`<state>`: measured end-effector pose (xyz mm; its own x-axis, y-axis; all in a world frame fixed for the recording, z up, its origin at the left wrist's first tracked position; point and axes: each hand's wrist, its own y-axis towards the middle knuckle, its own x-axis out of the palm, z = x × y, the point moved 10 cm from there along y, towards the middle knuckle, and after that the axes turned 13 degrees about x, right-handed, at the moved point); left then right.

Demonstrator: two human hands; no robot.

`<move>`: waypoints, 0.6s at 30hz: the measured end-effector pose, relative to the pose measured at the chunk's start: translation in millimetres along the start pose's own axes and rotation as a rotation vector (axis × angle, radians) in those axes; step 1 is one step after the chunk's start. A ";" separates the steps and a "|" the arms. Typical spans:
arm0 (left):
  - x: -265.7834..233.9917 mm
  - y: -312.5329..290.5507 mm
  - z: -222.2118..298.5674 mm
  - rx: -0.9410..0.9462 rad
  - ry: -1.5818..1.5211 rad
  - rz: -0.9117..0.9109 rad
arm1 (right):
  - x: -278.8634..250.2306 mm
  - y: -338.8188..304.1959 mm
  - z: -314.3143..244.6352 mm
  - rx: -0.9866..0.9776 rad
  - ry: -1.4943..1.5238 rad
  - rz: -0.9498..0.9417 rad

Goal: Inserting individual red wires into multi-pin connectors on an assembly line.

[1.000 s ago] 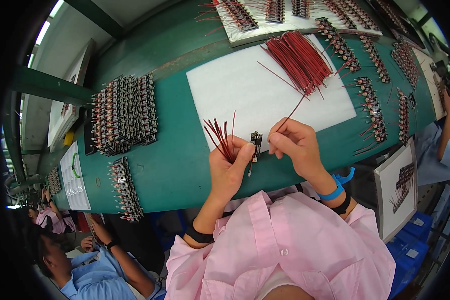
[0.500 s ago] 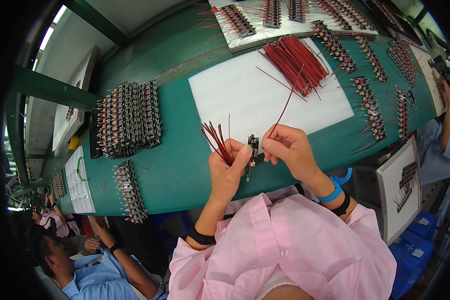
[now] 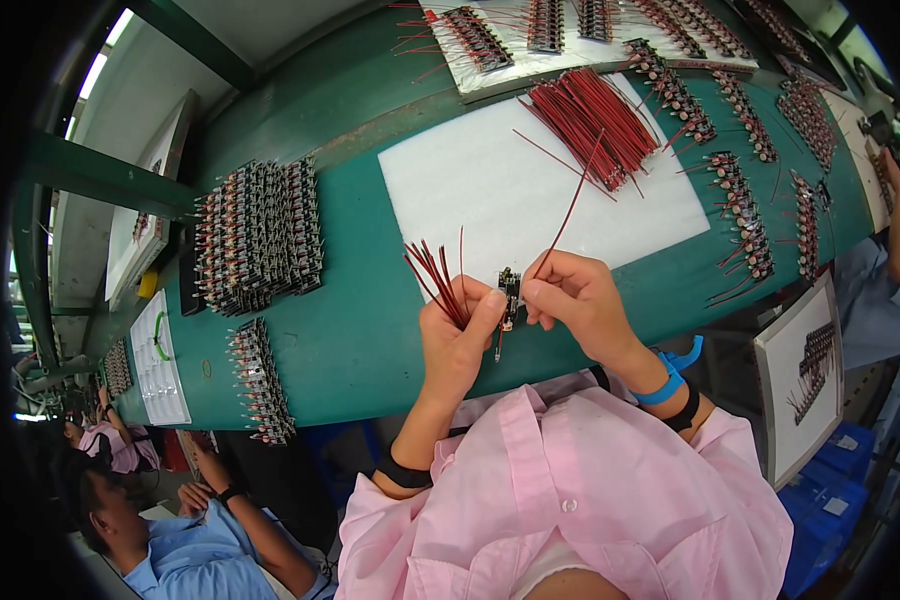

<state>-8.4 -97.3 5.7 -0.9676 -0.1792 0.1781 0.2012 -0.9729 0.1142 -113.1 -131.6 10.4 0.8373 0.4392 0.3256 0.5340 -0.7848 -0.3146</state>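
Note:
Between finger and thumb my left hand (image 3: pixel 460 330) grips a small black circuit board (image 3: pixel 509 297), held upright over the near edge of the bench. A bunch of dark red and black wires (image 3: pixel 434 278) sticks up out of the same closed hand. My right hand (image 3: pixel 578 300) pinches one long red wire (image 3: pixel 574 210), which slants up and to the right. Its lower end reaches in beside the board; whether it touches is hidden by my fingers. Beyond both hands, a large pile of red wires (image 3: pixel 595 128) lies on a white foam sheet (image 3: pixel 450 180).
Stacked circuit boards (image 3: pixel 255 235) stand on the green bench (image 3: pixel 365 330) at left, with a shorter row (image 3: pixel 260 382) nearer. Several wired board strips (image 3: pixel 740 215) lie at right. A framed white panel (image 3: pixel 805 370) leans beside the bench. Co-workers sit at left (image 3: pixel 200 540) and far right.
Very little differs. Both hands keep their grips on the board and wires, with the scene shifted slightly. The co-worker at lower left has moved a hand a little.

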 end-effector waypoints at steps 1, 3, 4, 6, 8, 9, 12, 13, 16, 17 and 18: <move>1.0 0.1 0.2 -0.001 0.000 -0.001 | -0.4 0.0 -0.1 -0.002 -0.005 0.005; 1.4 0.8 11.4 0.090 0.074 0.015 | 0.1 0.0 -0.4 -0.002 -0.011 0.006; 1.0 1.1 16.5 0.135 0.112 0.022 | 0.8 -0.2 -0.8 0.003 -0.006 0.000; -2.9 0.4 24.0 0.271 0.206 0.016 | 2.1 0.0 -1.2 0.013 0.005 -0.014; -2.5 -4.9 45.4 0.538 0.389 -0.003 | 1.3 -0.1 0.5 0.022 0.042 -0.033; -6.4 -3.9 45.5 0.534 0.388 -0.002 | 1.3 0.2 1.3 0.028 0.079 -0.055; 20.1 -23.5 82.7 1.054 0.951 -0.210 | 3.2 1.4 3.9 0.072 0.133 -0.098; 17.2 -23.4 84.5 1.048 0.951 -0.208 | 5.7 1.6 6.1 0.105 0.150 -0.122; 25.7 -37.0 90.9 1.208 1.086 -0.290 | 8.5 1.0 11.2 0.150 0.141 -0.156; 23.9 -36.5 92.5 1.200 1.087 -0.288 | 9.3 1.1 12.8 0.157 0.118 -0.169; 25.1 -38.1 93.9 1.214 1.083 -0.316 | 10.5 1.3 14.4 0.164 0.095 -0.183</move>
<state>-25.9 -51.0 97.6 -0.5366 -0.5277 -0.6584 -0.5202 -0.4075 0.7506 -102.0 -121.7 0.5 0.7146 0.5183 0.4698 0.6938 -0.6112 -0.3810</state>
